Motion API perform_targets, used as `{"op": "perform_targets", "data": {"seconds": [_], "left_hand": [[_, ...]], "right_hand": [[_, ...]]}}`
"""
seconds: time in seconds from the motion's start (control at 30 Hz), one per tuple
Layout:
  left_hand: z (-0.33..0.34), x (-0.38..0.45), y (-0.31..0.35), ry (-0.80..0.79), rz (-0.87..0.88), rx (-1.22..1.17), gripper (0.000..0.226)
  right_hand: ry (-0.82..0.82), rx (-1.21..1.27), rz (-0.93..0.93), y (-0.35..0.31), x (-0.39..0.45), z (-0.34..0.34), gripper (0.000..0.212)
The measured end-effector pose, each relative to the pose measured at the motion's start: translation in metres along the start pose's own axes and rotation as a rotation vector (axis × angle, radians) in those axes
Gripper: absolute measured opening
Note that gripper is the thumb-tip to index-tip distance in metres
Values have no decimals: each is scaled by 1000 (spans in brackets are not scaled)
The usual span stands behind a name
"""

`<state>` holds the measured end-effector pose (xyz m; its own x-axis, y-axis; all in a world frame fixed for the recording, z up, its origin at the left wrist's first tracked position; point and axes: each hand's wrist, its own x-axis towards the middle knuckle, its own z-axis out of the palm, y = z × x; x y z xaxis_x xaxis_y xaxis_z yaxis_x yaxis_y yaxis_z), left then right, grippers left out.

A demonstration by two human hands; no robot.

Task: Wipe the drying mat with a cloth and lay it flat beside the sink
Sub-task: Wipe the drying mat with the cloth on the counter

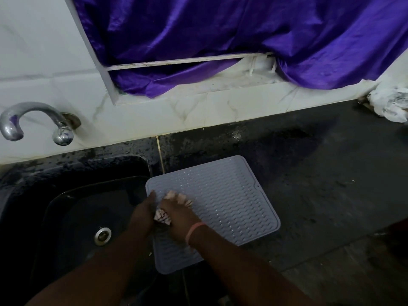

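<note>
A pale grey ribbed drying mat point(223, 195) lies flat on the dark counter, just right of the black sink point(72, 208). My right hand point(176, 215) grips a bunched pink-and-white cloth point(176, 196) and presses it on the mat's left part. My left hand point(142, 212) rests at the mat's left edge, its fingers straight, with the fingertips on the mat beside the cloth. A pink band circles my right wrist.
A metal tap point(37, 120) juts from the white tiled wall above the sink, whose drain point(102, 235) shows. A purple curtain point(220, 40) hangs over the window ledge. A crumpled white bag point(390, 104) lies at the counter's far right. Dark counter point(320, 184) stretches right of the mat.
</note>
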<state>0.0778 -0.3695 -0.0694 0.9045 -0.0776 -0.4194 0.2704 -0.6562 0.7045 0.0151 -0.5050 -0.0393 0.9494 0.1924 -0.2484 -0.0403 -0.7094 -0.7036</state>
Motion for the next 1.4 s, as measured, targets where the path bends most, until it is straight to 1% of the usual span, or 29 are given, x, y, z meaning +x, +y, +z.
{"op": "perform_targets", "data": {"seconds": [0.03, 0.07, 0.1, 0.17, 0.23, 0.3, 0.33, 0.37, 0.4, 0.43, 0.5, 0.57, 0.6, 0.7, 0.8, 0.83, 0.87, 0.9, 0.93, 0.97, 1.03, 1.1, 1.13, 1.17, 1.2, 1.23, 1.3, 1.37, 1.4], "left_hand": [[-1, -3, 0, -4, -22, -88, 27], [-3, -5, -3, -28, -49, -196, 33], [-5, -6, -9, -18, -64, -233, 43], [-9, -11, -15, 30, -101, -329, 52], [-8, -13, -23, 77, -144, -408, 55], [-3, -17, -27, 79, -173, -461, 51], [0, -18, -29, 72, -170, -461, 46], [3, -19, -31, 78, -179, -477, 41], [5, -21, -30, 99, -196, -501, 36], [6, -23, -30, 125, -217, -525, 34], [9, -24, -32, 149, -248, -553, 32], [9, -25, -35, 128, -281, -603, 32], [8, -25, -36, 113, -301, -630, 32], [6, -23, -39, 67, -338, -714, 27], [6, -20, -41, 55, -333, -703, 26], [7, -18, -43, 50, -338, -691, 27], [6, -17, -45, 42, -343, -684, 27], [6, -16, -46, 37, -344, -687, 26], [5, -15, -47, 36, -348, -674, 25], [4, -14, -48, 39, -346, -651, 24], [6, -14, -48, 54, -335, -627, 25], [9, -16, -46, 76, -331, -633, 28], [10, -17, -46, 83, -334, -641, 29], [11, -17, -48, 88, -340, -647, 30], [11, -18, -49, 84, -350, -649, 31], [12, -17, -51, 85, -360, -654, 32], [13, -15, -53, 83, -373, -654, 31], [13, -14, -55, 84, -370, -654, 27], [12, -14, -55, 78, -368, -656, 26]], "right_hand": [[-9, 93, -50, -1, -3, -6, 38], [30, 182, -63, 1, -7, -17, 29], [95, 267, -35, 7, -14, -32, 23], [283, 345, 66, 29, -31, -69, 16], [500, 316, 150, 58, -52, -107, 14], [653, 304, 259, 98, -71, -134, 16], [705, 290, 330, 115, -79, -141, 22], [723, 278, 389, 128, -86, -142, 32], [705, 263, 413, 137, -88, -136, 44], [653, 249, 409, 142, -89, -122, 51], [533, 176, 390, 136, -88, -83, 54], [486, 130, 372, 116, -83, -45, 64], [477, 94, 331, 103, -79, -30, 66], [361, -50, 173, 59, -68, 8, 66], [194, -170, 55, 26, -61, 31, 67], [174, -186, 33, 20, -61, 34, 62], [199, -189, 22, 18, -60, 35, 57], [231, -209, 31, 18, -60, 31, 55], [264, -248, 54, 18, -59, 27, 57], [277, -297, 103, 20, -58, 21, 65], [230, -315, 235, 26, -55, 11, 88], [168, -206, 323, 28, -45, 3, 108], [125, -164, 342, 28, -38, 2, 114], [83, -157, 338, 24, -33, 2, 115], [64, -183, 325, 21, -28, 4, 111], [51, -224, 313, 18, -25, 7, 101], [29, -291, 268, 10, -29, 6, 73], [25, -224, 177, 10, -44, -6, 46], [55, -111, 169, 15, -54, -18, 30]]}}
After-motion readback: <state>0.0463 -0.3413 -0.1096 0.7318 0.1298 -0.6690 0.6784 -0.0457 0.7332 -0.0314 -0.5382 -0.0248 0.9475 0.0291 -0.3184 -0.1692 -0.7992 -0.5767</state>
